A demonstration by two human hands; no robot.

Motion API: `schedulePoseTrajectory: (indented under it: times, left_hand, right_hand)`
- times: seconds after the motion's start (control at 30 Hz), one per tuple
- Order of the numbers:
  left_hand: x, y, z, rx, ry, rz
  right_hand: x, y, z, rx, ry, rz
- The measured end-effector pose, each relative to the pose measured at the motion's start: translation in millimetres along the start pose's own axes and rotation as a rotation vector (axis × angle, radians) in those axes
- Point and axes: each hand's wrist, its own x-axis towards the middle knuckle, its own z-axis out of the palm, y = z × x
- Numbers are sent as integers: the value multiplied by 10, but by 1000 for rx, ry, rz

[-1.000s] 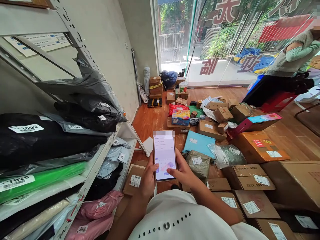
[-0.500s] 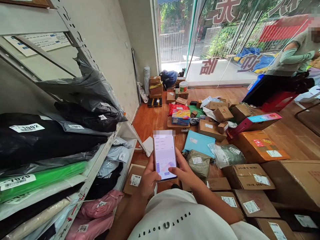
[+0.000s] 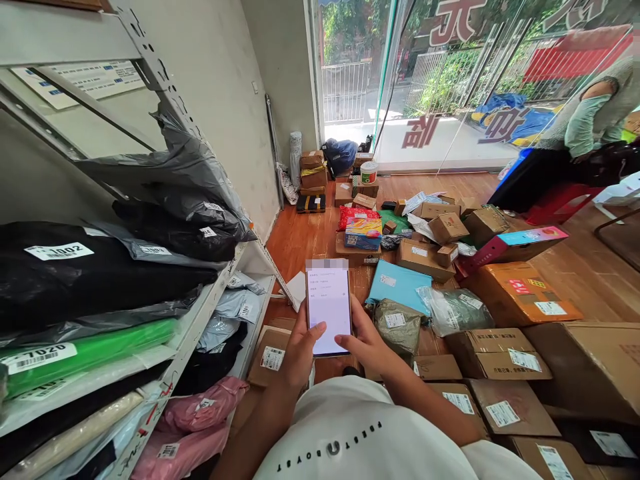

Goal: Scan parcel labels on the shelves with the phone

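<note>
Phone (image 3: 329,303) clamped between left hand (image 3: 301,343) and right hand (image 3: 366,341), screen (image 3: 327,313) lit, in front of white shirt (image 3: 390,427). Both thumbs (image 3: 316,331) over the screen. Shelf (image 3: 194,333) of labelled bags (image 3: 100,283) at left; cardboard boxes (image 3: 480,363) across floor (image 3: 295,240), right.

Beyond the hands (image 3: 301,347), a strip of wooden floor (image 3: 305,237) lies free between the shelf (image 3: 193,335) and the parcels (image 3: 363,233); on the left, this shelf blocks the way; on the right, cardboard boxes (image 3: 493,353) stand tightly.
</note>
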Motion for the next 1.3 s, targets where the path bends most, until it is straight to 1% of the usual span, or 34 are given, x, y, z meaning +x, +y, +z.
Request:
schedulePoseTrajectory:
  times: [0.17, 0.23, 0.33, 0.4, 0.47, 0.6, 0.67, 0.77, 0.87, 0.97, 1.1, 1.17, 1.3]
  left_hand:
    - [19, -10, 2, 11, 39, 61]
    - [7, -6, -24, -29, -4, 72]
    - [-25, 14, -70, -129, -117, 17]
    - [-39, 27, -84, -156, -149, -16]
    - [-42, 37, -76, -124, -133, -40]
    - [-29, 43, -36, -38, -79, -61]
    - [-25, 34, -31, -62, -87, -58]
    - [-18, 8, -42, -114, -95, -25]
    - [-12, -6, -43, -116, -90, -11]
    - [-14, 1, -25, -51, -69, -35]
    - [-24, 8, -15, 49, -42, -12]
    - [-31, 3, -27, 38, -44, -19]
    - [-45, -8, -63, -91, -97, -36]
  right_hand:
    - [7, -30, 22, 22, -25, 6]
    - [17, -13, 14, 14, 1, 2]
    - [35, 39, -6, 49, 49, 44]
    - [44, 69, -14, 98, 69, 83]
    - [46, 77, -12, 127, 70, 101]
    - [38, 50, 0, 116, 48, 57]
    - [35, 43, 2, 109, 47, 43]
    - [35, 59, 2, 120, 58, 63]
    - [34, 79, 2, 120, 80, 72]
    - [26, 83, 2, 117, 66, 63]
    - [16, 71, -2, 125, 48, 50]
    - [16, 63, -4, 120, 52, 34]
    - [14, 50, -7, 112, 52, 29]
